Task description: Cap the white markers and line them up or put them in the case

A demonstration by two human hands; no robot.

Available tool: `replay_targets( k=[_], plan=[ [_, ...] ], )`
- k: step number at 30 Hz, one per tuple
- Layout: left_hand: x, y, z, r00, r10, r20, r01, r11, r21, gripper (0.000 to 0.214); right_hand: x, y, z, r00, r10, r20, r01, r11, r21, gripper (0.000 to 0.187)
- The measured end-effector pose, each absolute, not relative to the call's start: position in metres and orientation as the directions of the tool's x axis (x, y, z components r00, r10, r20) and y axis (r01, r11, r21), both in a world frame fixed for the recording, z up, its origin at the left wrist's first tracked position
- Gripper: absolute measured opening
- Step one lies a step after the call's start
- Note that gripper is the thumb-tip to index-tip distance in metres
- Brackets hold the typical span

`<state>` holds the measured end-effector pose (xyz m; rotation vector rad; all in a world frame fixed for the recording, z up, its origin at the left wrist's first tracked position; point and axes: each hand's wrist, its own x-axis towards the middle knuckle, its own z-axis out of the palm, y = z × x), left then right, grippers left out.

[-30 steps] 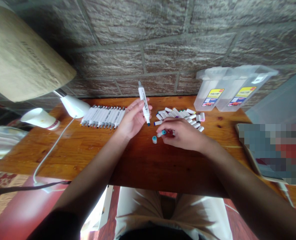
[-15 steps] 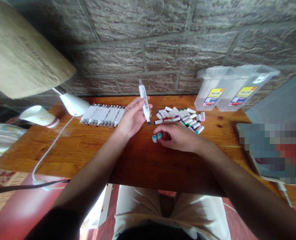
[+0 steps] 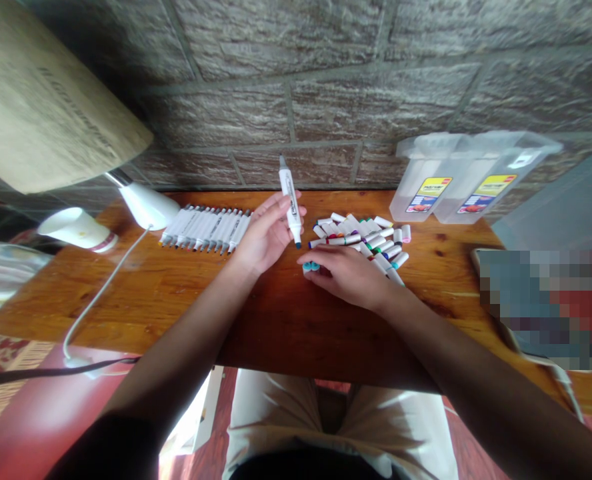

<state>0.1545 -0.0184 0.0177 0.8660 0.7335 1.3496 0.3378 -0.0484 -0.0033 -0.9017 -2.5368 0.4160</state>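
My left hand (image 3: 271,230) is closed around a white marker (image 3: 290,203), which stands nearly upright, uncapped, with a dark teal tip pointing down and a grey end up. Two white marker caps with teal tops (image 3: 311,266) sit side by side between the thumb and fingers of my right hand (image 3: 349,273), just below the marker's tip. Behind and beside my right hand lies a loose pile of white caps (image 3: 376,240) with ends in many colours, partly covered by that hand. A row of white markers (image 3: 203,229) lies left of my left hand.
Two clear plastic marker cases (image 3: 421,180) stand at the back right against the stone wall (image 3: 326,107). To the left are a lamp (image 3: 149,207) with its cord and a tipped paper cup (image 3: 79,229). A blurred-out device (image 3: 536,307) lies on the right edge of the wooden table (image 3: 286,320).
My right hand has moved slightly left, and its fingers have closed in around the two teal caps, which now sit together. My left hand keeps the marker in nearly the same place.
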Motion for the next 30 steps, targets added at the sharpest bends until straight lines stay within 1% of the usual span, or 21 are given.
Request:
replay_targets(
  k=[2, 5, 12, 19, 25, 30],
  plan=[
    [0.154, -0.018, 0.017, 0.101, 0.994, 0.041, -0.51, 0.016, 0.86, 0.03, 0.335, -0.047, -0.004, -0.693, 0.665, 0.279, 0.557, 0.739, -0.38, 0.019],
    [0.155, -0.019, 0.018, 0.101, 0.994, 0.048, -0.524, 0.012, 0.851, 0.03, 0.331, -0.046, -0.005, -0.672, 0.689, 0.271, 0.584, 0.718, -0.379, 0.023],
    [0.155, -0.019, 0.019, 0.11, 0.992, 0.059, -0.533, 0.009, 0.846, 0.027, 0.332, -0.049, -0.001, -0.628, 0.748, 0.214, 0.641, 0.653, -0.404, 0.041],
    [0.154, -0.019, 0.02, 0.107, 0.993, 0.053, -0.527, 0.011, 0.85, 0.028, 0.337, -0.045, 0.001, -0.615, 0.755, 0.225, 0.647, 0.647, -0.403, 0.044],
    [0.156, -0.019, 0.02, 0.088, 0.995, 0.05, -0.536, 0.005, 0.844, 0.03, 0.334, -0.049, 0.009, -0.562, 0.817, 0.128, 0.738, 0.565, -0.369, 0.049],
    [0.155, -0.018, 0.019, 0.098, 0.993, 0.062, -0.536, 0.001, 0.844, 0.029, 0.336, -0.051, 0.011, -0.602, 0.788, 0.131, 0.704, 0.601, -0.378, 0.045]
  ],
)
